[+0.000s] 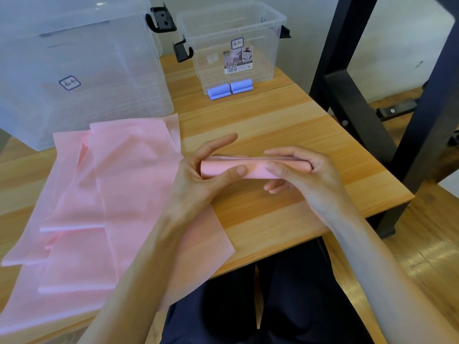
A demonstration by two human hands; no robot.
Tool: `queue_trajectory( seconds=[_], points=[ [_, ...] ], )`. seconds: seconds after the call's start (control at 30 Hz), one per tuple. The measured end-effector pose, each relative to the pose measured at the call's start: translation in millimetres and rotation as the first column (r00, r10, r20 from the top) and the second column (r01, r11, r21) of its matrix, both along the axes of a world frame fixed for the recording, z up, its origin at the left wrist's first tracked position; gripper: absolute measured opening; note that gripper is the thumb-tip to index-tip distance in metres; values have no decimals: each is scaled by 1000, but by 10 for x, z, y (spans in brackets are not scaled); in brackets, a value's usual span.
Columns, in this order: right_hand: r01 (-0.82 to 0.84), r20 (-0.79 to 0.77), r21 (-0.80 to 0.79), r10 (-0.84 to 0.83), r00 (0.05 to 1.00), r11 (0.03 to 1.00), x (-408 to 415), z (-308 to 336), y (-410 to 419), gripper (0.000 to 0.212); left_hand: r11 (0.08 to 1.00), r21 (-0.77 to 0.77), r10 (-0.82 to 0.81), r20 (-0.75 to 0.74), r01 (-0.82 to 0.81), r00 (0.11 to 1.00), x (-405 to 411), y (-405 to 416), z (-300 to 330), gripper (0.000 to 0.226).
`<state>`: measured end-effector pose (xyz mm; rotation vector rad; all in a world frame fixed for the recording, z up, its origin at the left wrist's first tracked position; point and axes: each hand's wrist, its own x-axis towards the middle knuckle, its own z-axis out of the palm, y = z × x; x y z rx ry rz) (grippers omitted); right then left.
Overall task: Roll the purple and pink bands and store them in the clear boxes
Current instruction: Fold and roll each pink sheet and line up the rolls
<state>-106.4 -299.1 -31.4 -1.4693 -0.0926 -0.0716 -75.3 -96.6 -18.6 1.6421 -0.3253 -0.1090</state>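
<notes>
A pink band rolled into a tube (255, 170) lies crosswise just above the wooden table, held at both ends. My left hand (201, 175) grips its left end with the thumb on top. My right hand (303, 172) grips its right end, fingers curled over it. Several flat pink bands (106, 194) lie spread over the table's left side. Two purple rolls (229, 90) sit at the bottom of the small clear box (258, 26) at the back. The large clear box (87, 70) stands at the back left.
The wooden table (285, 214) has bare surface in front of the small box and to the right of my hands. A black metal frame (367, 100) rises at the right beyond the table's edge. My dark-clothed lap lies below the front edge.
</notes>
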Motion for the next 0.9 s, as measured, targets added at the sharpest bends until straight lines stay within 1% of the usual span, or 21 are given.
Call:
queue_trajectory(
  seconds=[0.1, 0.17, 0.2, 0.27, 0.33, 0.4, 0.5, 0.57, 0.63, 0.7, 0.73, 0.8, 0.9],
  points=[
    [-8, -15, -1, 8, 1000, 1000, -4, 7, -10, 51, 1000, -9, -13, 31, 14, 999, -13, -14, 18, 67],
    [-22, -8, -6, 21, 1000, 1000, -10, 11, -10, 58, 998, -53, 22, 15, -21, 1000, -18, -28, 30, 75],
    [-24, 2, -17, 24, 1000, 1000, -12, 9, -7, 55, 996, -77, 50, 2, -50, 999, -15, -32, 29, 79],
    [-12, 10, -37, 13, 1000, 999, -11, 1, 4, 43, 989, -113, 100, -11, -100, 995, -4, -35, 14, 87],
    [20, 9, -33, -19, 1000, 999, -9, -5, 10, 34, 983, -148, 103, -20, -105, 994, 9, -37, -8, 91],
    [62, 11, -14, -61, 998, 998, -8, -5, 7, 31, 977, -190, 85, -55, -94, 995, 22, -39, -17, 89],
    [102, 4, -16, -102, 995, 995, -4, -11, 0, 32, 962, -254, 63, -161, -103, 985, 36, -52, -17, 74],
    [93, -6, -88, -94, 996, 992, -8, -25, -11, 32, 940, -321, 38, -239, -116, 970, 42, -63, -8, 66],
    [56, -1, -205, -57, 998, 977, -19, -39, -29, 32, 916, -378, 14, -304, -135, 952, 67, -65, 31, 64],
    [15, 13, -289, -11, 1000, 957, -38, -39, -54, 33, 909, -394, -4, -343, -140, 939, 116, -77, 97, 63],
    [2, 19, -298, 4, 1000, 955, -49, -32, -69, 34, 910, -392, -12, -357, -138, 934, 149, -91, 131, 61],
    [0, 23, -279, 7, 1000, 960, -66, -10, -114, 36, 911, -392, -31, -382, -131, 924, 223, -152, 184, 54],
    [70, 44, -271, -60, 997, 960, -42, 34, -242, 33, 914, -385, -47, -413, -127, 910, 377, -330, 231, 49]
  ],
)
